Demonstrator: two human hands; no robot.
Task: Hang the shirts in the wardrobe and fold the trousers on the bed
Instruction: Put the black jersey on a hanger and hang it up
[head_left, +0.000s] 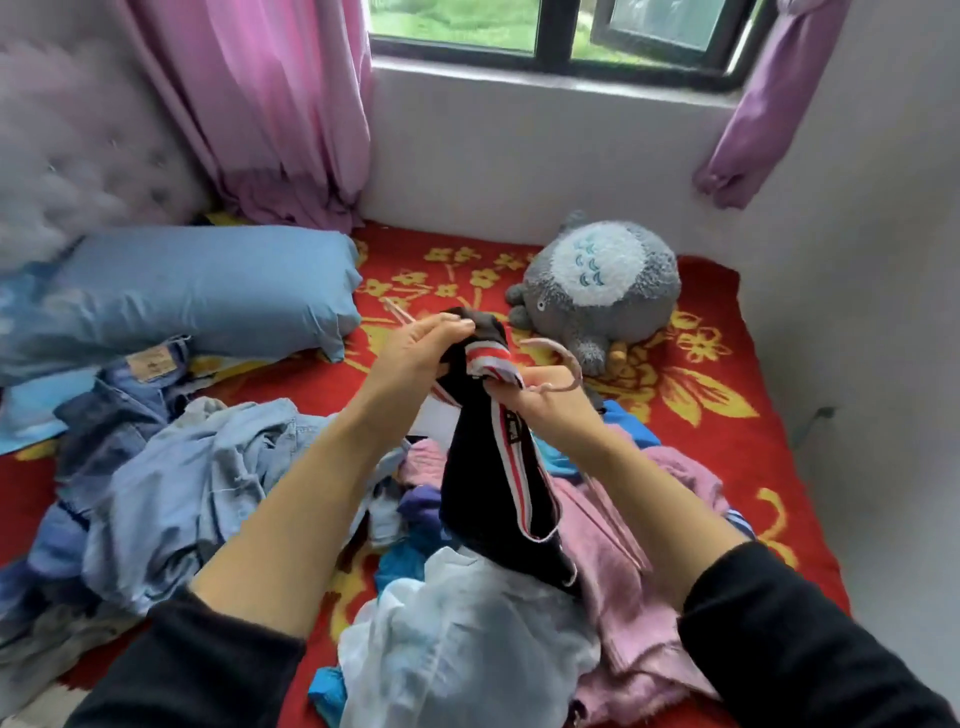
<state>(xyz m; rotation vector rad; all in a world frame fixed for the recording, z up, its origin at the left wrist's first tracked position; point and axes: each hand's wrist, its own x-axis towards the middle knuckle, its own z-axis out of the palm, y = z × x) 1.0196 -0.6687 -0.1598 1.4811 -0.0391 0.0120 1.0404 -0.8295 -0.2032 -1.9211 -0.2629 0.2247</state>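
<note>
A black garment (488, 483) with red-and-white striped trim hangs in the air above the bed. My left hand (415, 348) grips its top edge. My right hand (540, 400) holds the striped collar part together with a pink hanger (563, 358), whose hook curls to the right of the cloth. One pink arm of the hanger pokes out to the left of my left hand. Beneath lie a pale blue denim shirt (208, 483), blue jeans (140, 384), a pink fuzzy garment (623, 545) and a white sheer garment (467, 639), all in a heap.
The bed has a red blanket with yellow flowers (717, 415). A blue pillow (197, 296) lies at the left, a grey plush toy (602, 286) at the back. Pink curtains (270, 104) and a window (550, 31) stand behind. A white wall borders the bed's right side.
</note>
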